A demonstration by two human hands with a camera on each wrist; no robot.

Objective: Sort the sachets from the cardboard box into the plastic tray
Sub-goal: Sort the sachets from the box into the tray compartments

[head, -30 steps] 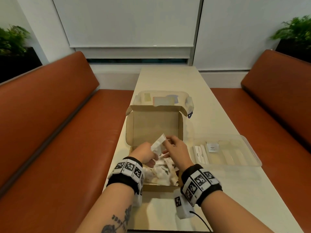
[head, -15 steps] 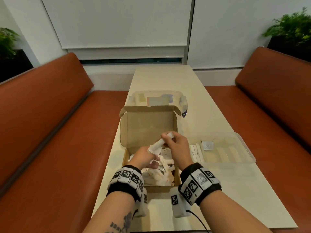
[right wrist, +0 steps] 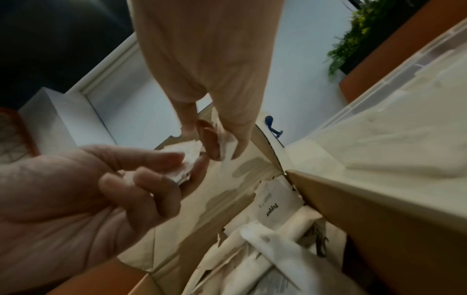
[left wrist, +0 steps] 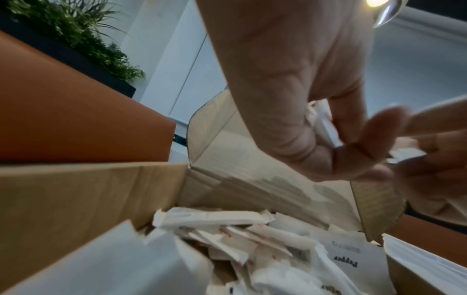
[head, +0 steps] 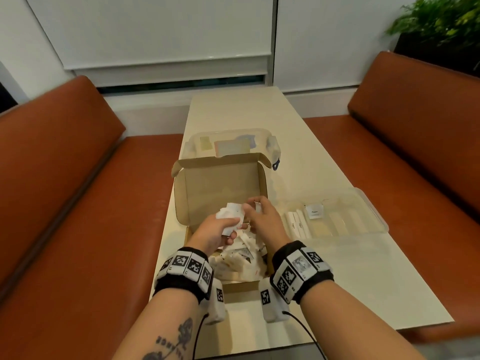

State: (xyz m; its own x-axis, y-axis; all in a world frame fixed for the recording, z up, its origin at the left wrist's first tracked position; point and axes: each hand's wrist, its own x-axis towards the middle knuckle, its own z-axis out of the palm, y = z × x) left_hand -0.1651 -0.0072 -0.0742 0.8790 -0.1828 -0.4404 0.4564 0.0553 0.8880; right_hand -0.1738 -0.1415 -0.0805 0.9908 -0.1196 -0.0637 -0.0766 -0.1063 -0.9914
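The open cardboard box (head: 220,193) sits in the middle of the table, with several white sachets (head: 241,258) heaped in its near half. Over the box, my left hand (head: 230,228) grips a small bunch of white sachets (head: 231,215); the bunch (left wrist: 326,127) lies in its curled fingers. Just to the right, my right hand (head: 255,209) pinches one small sachet (right wrist: 227,144) between thumb and fingers. The clear plastic tray (head: 374,206) stands right of the box and holds stick sachets (head: 296,226) and a pepper sachet (head: 314,211).
A second clear plastic container (head: 270,144) stands just behind the box lid. Orange benches (head: 65,203) run along both long sides of the narrow table (head: 350,281). A potted plant (head: 439,22) stands at the far right.
Both hands held one long sachet between them before. Now the left hand holds a bunch of sachets and the right hand pinches a separate small one beside it.
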